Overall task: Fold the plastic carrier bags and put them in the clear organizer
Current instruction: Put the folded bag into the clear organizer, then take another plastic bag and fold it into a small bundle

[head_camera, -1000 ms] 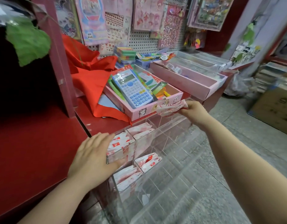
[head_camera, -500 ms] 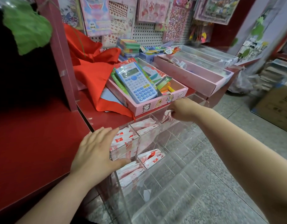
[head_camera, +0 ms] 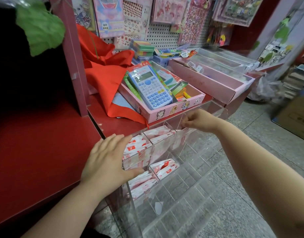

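Bare left grip [head_camera: 105,162], bare right grip [head_camera: 199,120]

A blue calculator [head_camera: 152,87] lies in a pink box [head_camera: 175,109] beside red cloth [head_camera: 103,78].

Red counter [head_camera: 36,152], speckled stone floor [head_camera: 267,146]

The clear organizer [head_camera: 195,194] is a see-through box divided into open-topped compartments, standing against the red counter [head_camera: 45,143]. Folded white-and-red carrier bags [head_camera: 135,147] fill four compartments at its left; one more bag [head_camera: 179,137] sits upright in the third top-row compartment
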Motion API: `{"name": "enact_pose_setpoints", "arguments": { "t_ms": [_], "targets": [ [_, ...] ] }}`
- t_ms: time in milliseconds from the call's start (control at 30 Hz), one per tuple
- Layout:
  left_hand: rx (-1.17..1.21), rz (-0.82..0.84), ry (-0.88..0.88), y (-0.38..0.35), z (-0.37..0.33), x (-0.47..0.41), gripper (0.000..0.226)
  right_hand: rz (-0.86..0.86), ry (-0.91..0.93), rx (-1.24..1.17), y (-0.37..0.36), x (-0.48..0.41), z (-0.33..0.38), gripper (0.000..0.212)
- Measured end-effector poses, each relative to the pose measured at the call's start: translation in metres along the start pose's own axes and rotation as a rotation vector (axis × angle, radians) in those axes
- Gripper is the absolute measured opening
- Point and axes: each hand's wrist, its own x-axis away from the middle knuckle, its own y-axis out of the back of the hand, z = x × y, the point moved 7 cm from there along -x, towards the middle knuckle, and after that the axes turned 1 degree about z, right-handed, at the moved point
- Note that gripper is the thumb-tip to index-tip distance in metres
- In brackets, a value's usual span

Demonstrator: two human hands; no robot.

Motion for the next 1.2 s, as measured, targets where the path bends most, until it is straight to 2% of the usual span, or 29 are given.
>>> {"name": "enact_pose_setpoints", "arguments": {
  "t_ms": [167,300,433,467,567,633,733,833,900,967,1100,1200],
  "targets": [
    [-0.014,-0.007,-0.004,0.000,-0.001,0.001,0.117,-0.244,-0.019,0.119,0.013,0.010,0.008,0.021],
    [-0.018,0.021,0.005,0.000,-0.003,0.001,0.119,-0.426,0.054,0.106,0.024,0.036,0.032,0.021],
    [0.210,-0.064,-0.003,0.012,0.001,0.011,0.123,-0.518,0.171,-0.020,0.022,0.076,0.065,0.017],
    [0.275,-0.121,-0.036,0.018,0.004,0.018,0.116,-0.513,0.202,-0.024,0.016,0.085,0.074,0.016],
    [0.306,-0.339,-0.132,0.036,0.020,0.060,0.046,-0.482,0.362,0.022,-0.011,0.106,0.107,0.013],
    [0.309,-0.448,-0.105,0.044,0.041,0.094,0.030,-0.418,0.444,0.021,-0.038,0.112,0.133,0.014],
    [0.268,-0.559,0.002,0.068,0.080,0.142,0.030,-0.304,0.552,-0.014,-0.085,0.114,0.192,0.019],
    [0.194,-0.627,0.124,0.094,0.125,0.181,0.032,-0.213,0.724,0.033,-0.136,0.111,0.259,0.044],
    [0.137,-0.628,0.233,0.103,0.156,0.203,0.031,-0.144,0.743,0.029,-0.162,0.108,0.297,0.052],
    [0.091,-0.626,0.403,0.113,0.188,0.224,0.023,-0.109,0.743,0.073,-0.186,0.101,0.326,0.049],
    [-0.045,-0.424,0.744,0.127,0.246,0.257,0.061,-0.079,0.645,0.242,-0.219,0.087,0.351,0.053],
    [-0.162,-0.235,0.888,0.129,0.278,0.274,0.079,-0.076,0.602,0.288,-0.223,0.082,0.347,0.054]
  ]
}}
